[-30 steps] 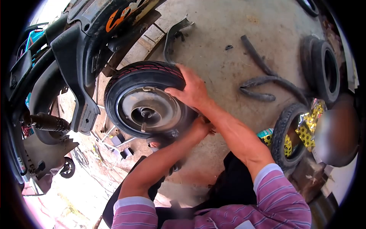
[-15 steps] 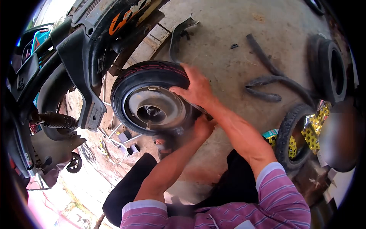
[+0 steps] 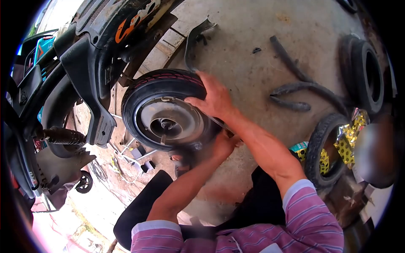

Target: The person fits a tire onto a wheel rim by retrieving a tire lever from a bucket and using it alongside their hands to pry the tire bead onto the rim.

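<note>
A scooter wheel with a black tire (image 3: 168, 86) stands tilted before me, its grey metal hub (image 3: 179, 118) facing up and left. My right hand (image 3: 213, 97) is closed on the tire's upper right side, thumb on the sidewall and fingers over the tread. Lower down, at the right edge of the wheel, my left hand (image 3: 225, 143) is wrapped round the end of a thin metal tire lever (image 3: 218, 122). The lever slants up toward the rim, and its far end is hidden near my right hand.
The black scooter body (image 3: 88, 63) fills the left side, with a shock absorber (image 3: 63, 136) below. A cut inner tube (image 3: 295, 88) lies on the concrete floor. Used tires (image 3: 360, 55) stand at the right, and a knobby tire (image 3: 314, 156) leans by yellow packets (image 3: 345, 147).
The whole view has shifted slightly left. My hands keep their holds on the wheel and lever, with only a small shift of the left hand.
</note>
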Demonstrator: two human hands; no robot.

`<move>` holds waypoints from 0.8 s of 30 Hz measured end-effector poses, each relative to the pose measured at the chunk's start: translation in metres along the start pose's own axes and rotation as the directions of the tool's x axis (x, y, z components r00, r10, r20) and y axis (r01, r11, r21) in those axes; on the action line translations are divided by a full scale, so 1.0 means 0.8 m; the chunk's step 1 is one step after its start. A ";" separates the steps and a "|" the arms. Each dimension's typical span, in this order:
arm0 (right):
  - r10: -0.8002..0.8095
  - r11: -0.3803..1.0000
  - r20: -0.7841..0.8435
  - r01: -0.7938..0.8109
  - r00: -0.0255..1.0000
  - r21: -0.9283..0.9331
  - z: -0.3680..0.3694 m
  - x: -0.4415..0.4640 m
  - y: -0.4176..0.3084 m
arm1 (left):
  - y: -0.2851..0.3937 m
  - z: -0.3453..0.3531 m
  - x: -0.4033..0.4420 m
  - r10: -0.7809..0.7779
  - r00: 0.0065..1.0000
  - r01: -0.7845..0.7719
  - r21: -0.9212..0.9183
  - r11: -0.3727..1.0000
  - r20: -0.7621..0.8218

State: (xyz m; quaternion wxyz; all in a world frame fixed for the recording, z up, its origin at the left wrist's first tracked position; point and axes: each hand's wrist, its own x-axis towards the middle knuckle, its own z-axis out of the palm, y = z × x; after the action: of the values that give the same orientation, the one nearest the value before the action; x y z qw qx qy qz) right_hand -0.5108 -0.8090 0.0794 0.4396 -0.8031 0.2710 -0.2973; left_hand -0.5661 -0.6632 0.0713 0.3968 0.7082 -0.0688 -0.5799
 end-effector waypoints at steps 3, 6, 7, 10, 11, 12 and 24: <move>0.008 1.000 0.000 -0.008 1.000 0.015 0.005 -0.002 0.003 | -0.032 0.016 0.019 0.095 0.982 -0.075 0.124 0.989 -0.165; -0.019 1.000 -0.001 0.019 1.000 0.002 0.004 0.003 0.005 | -0.012 0.007 -0.007 -0.058 0.997 0.056 -0.032 0.998 -0.045; -0.029 1.000 -0.004 0.029 1.000 -0.006 0.004 0.004 0.006 | 0.017 -0.003 -0.030 -0.130 0.991 0.131 -0.039 0.991 0.036; -0.029 1.000 -0.033 0.030 0.999 0.010 0.006 -0.003 0.007 | 0.065 -0.033 -0.085 -0.310 0.922 0.328 -0.039 0.944 0.233; -0.041 0.999 -0.045 0.042 0.998 0.020 0.006 0.001 0.006 | 0.067 -0.036 -0.088 -0.321 0.909 0.349 -0.065 0.935 0.267; -0.050 0.999 -0.038 0.051 0.998 0.013 0.005 0.003 0.005 | 0.069 -0.038 -0.088 -0.326 0.896 0.367 -0.089 0.926 0.302; -0.012 1.000 -0.030 0.012 0.999 0.023 0.003 0.004 0.008 | 0.030 -0.013 -0.063 -0.264 0.958 0.277 -0.125 0.953 0.114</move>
State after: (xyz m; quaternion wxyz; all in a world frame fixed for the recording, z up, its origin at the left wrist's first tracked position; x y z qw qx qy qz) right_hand -0.5081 -0.8129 0.0736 0.4432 -0.7949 0.2691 -0.3149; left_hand -0.5644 -0.6460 0.1256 0.3585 0.6528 0.0510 -0.6654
